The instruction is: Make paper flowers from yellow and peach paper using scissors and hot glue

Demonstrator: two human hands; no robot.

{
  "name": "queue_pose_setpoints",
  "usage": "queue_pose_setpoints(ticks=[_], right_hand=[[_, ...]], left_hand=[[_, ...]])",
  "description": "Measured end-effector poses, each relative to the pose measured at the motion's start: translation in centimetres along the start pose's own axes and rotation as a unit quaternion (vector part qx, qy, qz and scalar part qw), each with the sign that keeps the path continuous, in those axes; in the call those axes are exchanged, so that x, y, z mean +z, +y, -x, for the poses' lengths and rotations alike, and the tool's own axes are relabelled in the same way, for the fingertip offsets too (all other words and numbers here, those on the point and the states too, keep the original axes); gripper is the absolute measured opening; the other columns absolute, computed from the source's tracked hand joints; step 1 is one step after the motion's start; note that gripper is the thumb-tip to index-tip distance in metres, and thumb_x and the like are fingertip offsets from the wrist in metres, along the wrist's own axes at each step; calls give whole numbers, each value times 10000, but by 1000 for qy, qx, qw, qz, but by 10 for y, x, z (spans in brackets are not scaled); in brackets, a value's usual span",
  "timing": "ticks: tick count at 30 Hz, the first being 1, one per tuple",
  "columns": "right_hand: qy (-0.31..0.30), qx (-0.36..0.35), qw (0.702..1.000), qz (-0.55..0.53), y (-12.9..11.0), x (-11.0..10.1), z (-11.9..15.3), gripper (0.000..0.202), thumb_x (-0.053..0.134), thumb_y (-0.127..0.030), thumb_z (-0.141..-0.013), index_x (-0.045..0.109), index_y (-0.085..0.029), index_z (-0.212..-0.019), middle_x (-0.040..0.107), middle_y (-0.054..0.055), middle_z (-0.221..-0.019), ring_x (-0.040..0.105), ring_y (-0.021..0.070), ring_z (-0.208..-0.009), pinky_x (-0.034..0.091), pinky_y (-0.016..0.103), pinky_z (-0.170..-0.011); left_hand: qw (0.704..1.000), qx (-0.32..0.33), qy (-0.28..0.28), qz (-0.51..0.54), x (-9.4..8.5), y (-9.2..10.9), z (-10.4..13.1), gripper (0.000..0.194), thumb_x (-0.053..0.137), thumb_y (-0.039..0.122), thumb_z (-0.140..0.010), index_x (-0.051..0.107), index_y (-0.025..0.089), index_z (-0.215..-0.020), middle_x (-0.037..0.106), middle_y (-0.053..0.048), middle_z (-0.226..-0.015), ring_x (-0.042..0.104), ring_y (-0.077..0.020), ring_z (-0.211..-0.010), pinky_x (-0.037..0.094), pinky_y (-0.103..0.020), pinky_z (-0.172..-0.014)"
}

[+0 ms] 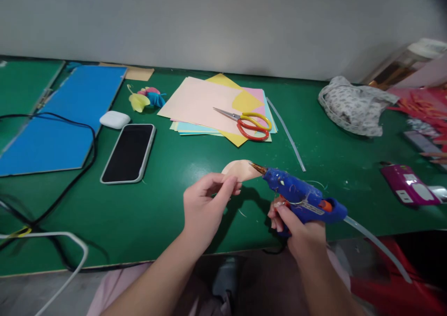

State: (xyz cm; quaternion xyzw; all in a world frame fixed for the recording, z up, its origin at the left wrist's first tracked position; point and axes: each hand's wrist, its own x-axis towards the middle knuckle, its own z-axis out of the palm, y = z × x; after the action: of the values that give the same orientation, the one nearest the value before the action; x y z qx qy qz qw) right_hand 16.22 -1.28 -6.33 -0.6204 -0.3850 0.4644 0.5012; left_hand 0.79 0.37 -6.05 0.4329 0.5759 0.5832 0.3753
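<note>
My left hand [208,205] pinches a pale peach paper piece [239,168] with a rounded edge, above the green table. My right hand [301,226] is wrapped round the handle of a blue glue gun [296,191]. The gun points left, and its metal tip is at the right part of the paper piece; whether the two touch I cannot tell. A long clear glue stick [377,246] sticks out of the gun's back end. Beyond my hands, scissors [249,123] with red and yellow handles lie on a stack of coloured paper [199,99].
On the left are a phone [128,154], a white case [114,119], a blue board [66,116], black and white cables, and small paper flowers [146,98]. A loose glue stick [286,133], a patterned cloth [354,105] and a purple device [408,185] lie to the right.
</note>
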Motion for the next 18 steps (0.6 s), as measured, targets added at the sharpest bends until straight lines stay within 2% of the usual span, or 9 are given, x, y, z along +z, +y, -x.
queue_pose_setpoints(ticks=[9, 12, 18], right_hand=[[51, -6, 996, 77, -7, 6, 4, 150, 657, -279, -598, 596, -162, -528, 552, -12, -437, 500, 111, -392, 439, 234, -436], [46, -13, 995, 86, -8, 7, 4, 148, 652, -269, -600, 592, -165, -513, 544, -16, -429, 505, 114, -391, 452, 236, -441], [53, -24, 995, 77, -5, 6, 4, 156, 671, -280, -597, 589, -170, -522, 566, -5, -445, 524, 127, -398, 472, 248, -447]], left_hand=[[979, 123, 24, -158, 2, 4, 2, 112, 622, 212, -755, 663, 175, -658, 666, 40, -557, 588, -60, -482, 468, -136, -469], [969, 146, 45, -194, 2, 3, 2, 104, 633, 210, -746, 668, 171, -657, 677, 32, -571, 594, -64, -483, 453, -135, -452], [957, 182, 49, -222, 2, 1, 2, 100, 636, 204, -748, 667, 169, -659, 680, 34, -577, 584, -56, -474, 437, -131, -440]])
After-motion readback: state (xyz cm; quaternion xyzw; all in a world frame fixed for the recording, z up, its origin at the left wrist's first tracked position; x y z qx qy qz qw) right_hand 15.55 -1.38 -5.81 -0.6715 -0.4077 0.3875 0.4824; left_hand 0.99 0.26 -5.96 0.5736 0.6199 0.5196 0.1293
